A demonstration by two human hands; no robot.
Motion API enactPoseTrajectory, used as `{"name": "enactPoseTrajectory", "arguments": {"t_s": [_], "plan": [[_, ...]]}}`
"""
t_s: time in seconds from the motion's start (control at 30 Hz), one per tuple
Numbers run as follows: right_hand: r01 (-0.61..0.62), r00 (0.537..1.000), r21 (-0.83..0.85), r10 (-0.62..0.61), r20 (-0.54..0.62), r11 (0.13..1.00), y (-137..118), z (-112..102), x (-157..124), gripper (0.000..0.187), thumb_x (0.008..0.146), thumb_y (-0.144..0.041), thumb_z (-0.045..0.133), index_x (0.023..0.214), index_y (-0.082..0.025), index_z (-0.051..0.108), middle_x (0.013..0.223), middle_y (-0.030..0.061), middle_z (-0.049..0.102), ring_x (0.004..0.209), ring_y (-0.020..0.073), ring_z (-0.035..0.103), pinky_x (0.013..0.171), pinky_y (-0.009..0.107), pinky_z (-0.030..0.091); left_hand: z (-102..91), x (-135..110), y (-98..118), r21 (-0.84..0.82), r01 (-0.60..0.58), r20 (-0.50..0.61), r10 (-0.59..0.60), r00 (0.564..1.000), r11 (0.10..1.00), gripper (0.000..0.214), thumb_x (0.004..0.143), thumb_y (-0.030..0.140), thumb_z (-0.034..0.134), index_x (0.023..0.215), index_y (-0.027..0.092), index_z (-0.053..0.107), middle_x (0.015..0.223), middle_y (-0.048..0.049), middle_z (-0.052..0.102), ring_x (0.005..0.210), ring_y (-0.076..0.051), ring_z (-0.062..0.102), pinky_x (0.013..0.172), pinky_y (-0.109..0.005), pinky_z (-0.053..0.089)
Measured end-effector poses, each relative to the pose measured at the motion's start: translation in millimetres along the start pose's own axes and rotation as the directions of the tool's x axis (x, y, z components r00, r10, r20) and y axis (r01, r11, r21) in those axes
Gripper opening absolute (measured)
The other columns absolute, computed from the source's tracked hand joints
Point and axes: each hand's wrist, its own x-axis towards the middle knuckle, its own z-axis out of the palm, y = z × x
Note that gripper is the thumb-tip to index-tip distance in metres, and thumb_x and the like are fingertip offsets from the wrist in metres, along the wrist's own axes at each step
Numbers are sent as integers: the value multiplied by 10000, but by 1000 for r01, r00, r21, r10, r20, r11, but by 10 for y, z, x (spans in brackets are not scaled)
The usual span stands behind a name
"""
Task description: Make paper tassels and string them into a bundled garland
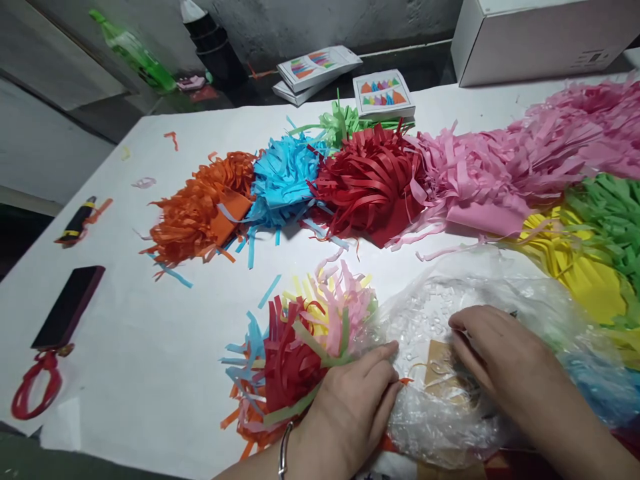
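Observation:
A crinkled clear plastic bag (435,293) lies in front of me at the lower right. Through it show a brown card piece and thin pale strings. My left hand (357,393) is closed at the bag's left edge, its fingertips bent onto the plastic. My right hand (500,360) rests over the middle of the bag, fingers bent together on the film; what lies under them is hidden. Against my left hand sits a mixed bunch of paper tassels (295,353) in red, blue, orange, pink, yellow and green.
Behind lie fringed paper bundles: orange (200,207), blue (285,173), red (370,180), pink (490,160), yellow (575,260) and green (613,207). A phone (67,307) and cutter (80,220) lie left. Small boxes (385,93), a carton (545,43) and a green bottle (135,53) stand behind.

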Motion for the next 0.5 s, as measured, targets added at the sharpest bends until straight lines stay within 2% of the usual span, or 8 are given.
{"name": "enactPoseTrajectory", "arguments": {"t_s": [0.2, 0.37, 0.5], "plan": [[27, 999, 81, -23, -45, 996, -80, -50, -182, 150, 987, -220, 449, 947, -222, 593, 843, 21, 654, 765, 174, 629, 715, 282, 458, -17, -5, 29, -32, 27, -6, -27, 1000, 999, 156, 955, 147, 492, 940, 206, 636, 1262, -70, 693, 1068, -215, 709, 887, -332, 604], [18, 999, 132, -12, -45, 991, -159, -8, -296, 144, 960, -188, 464, 936, -242, 595, 814, 6, 674, 736, 163, 659, 693, 264, 495, -16, 2, 55, -32, 10, -9, -11, 1000, 999, 175, 961, 165, 494, 1014, 214, 653, 1249, -62, 695, 1013, -213, 721, 865, -332, 606], [-19, 999, 123, 24, -35, 992, -194, 56, -364, 140, 951, -190, 465, 928, -253, 588, 808, -1, 680, 740, 163, 673, 677, 258, 510, -2, 4, 62, -25, -6, 7, 6, 1000, 1000, 180, 968, 161, 475, 998, 213, 645, 1098, -58, 728, 911, -181, 724, 806, -270, 598]]}}
